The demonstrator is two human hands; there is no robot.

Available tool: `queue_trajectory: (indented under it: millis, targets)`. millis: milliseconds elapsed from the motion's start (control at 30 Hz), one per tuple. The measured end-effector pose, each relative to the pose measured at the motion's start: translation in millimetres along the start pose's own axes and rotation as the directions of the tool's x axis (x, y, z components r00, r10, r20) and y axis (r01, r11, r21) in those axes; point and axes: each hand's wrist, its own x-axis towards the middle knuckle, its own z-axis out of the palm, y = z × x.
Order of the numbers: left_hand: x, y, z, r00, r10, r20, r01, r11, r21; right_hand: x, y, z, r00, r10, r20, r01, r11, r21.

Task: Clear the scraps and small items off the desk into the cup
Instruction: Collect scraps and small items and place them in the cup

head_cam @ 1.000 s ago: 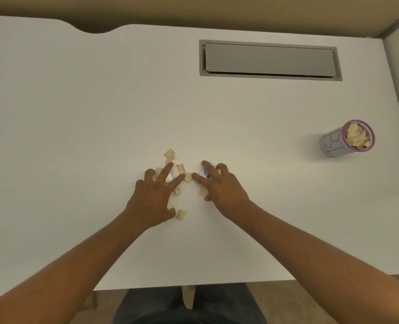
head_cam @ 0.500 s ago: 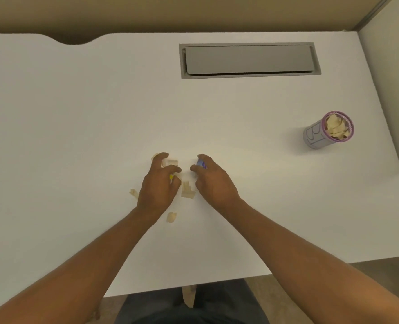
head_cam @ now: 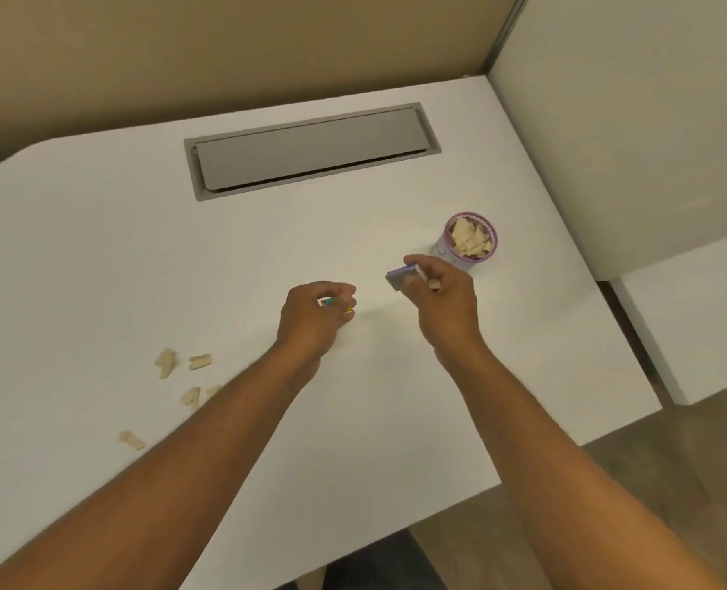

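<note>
A small cup (head_cam: 471,244) with a purple rim stands on the white desk (head_cam: 98,257), filled with tan paper scraps. My right hand (head_cam: 442,298) hovers just left of the cup, shut on a small purple flat item (head_cam: 400,277) and a tan scrap. My left hand (head_cam: 317,319) is raised near the desk's middle, shut on small colourful items, with a white, blue and yellow bit showing between the fingers. Several tan scraps (head_cam: 167,360) still lie on the desk at the lower left, partly hidden by my left forearm.
A grey cable hatch (head_cam: 310,151) is set into the desk at the back. A white partition (head_cam: 621,121) rises right of the desk. The desk's front edge runs diagonally at the lower right, with floor beyond.
Both hands closed on items from the pile, lifted and moved right toward the cup. The view turned right, so the remaining scraps now lie at the lower left.
</note>
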Motion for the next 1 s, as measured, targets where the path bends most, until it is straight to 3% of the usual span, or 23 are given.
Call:
queue_trajectory:
  millis: [167, 233, 333, 467, 633, 667, 700, 733, 867, 1000]
  targets:
    - [18, 53, 87, 0.989, 0.106, 0.107, -0.107, 0.994, -0.003, 60, -14, -85, 0.972, -0.174, -0.155, 0.137, 0.965, -0.222]
    - [28, 69, 119, 0.966, 0.215, 0.144, -0.232, 0.966, 0.113, 78, -12, -97, 0.961, -0.214, -0.174, 0.161, 0.948, -0.275]
    - [44, 81, 157, 0.907, 0.38, 0.183, -0.421, 0.848, 0.322, 95, -2, -100, 0.956, -0.242, -0.164, 0.177, 0.926, -0.333]
    - [69, 77, 184, 0.879, 0.423, 0.221, -0.476, 0.738, 0.478, 118, 14, -93, 0.963, -0.223, -0.154, 0.146, 0.906, -0.398]
    - [93, 66, 195, 0.863, 0.411, 0.292, -0.483, 0.508, 0.713, 132, 26, -86, 0.977, -0.188, -0.101, 0.108, 0.844, -0.526]
    - [94, 65, 197, 0.849, 0.426, 0.312, -0.497, 0.446, 0.744, 134, 26, -85, 0.982, -0.174, -0.074, 0.105, 0.827, -0.552]
    - [95, 66, 199, 0.809, 0.487, 0.33, -0.516, 0.317, 0.796, 135, 25, -85, 0.985, -0.159, -0.059, 0.098, 0.814, -0.573]
    - [97, 67, 202, 0.794, 0.501, 0.343, -0.522, 0.275, 0.807, 136, 23, -85, 0.989, -0.141, -0.053, 0.083, 0.804, -0.589]
    - [96, 66, 202, 0.755, 0.413, 0.509, -0.628, 0.232, 0.743, 141, 13, -88, 0.984, -0.175, -0.012, 0.117, 0.707, -0.697]
    - [98, 67, 196, 0.768, 0.383, 0.513, -0.629, 0.306, 0.715, 143, 3, -101, 0.989, -0.115, 0.089, 0.144, 0.694, -0.706]
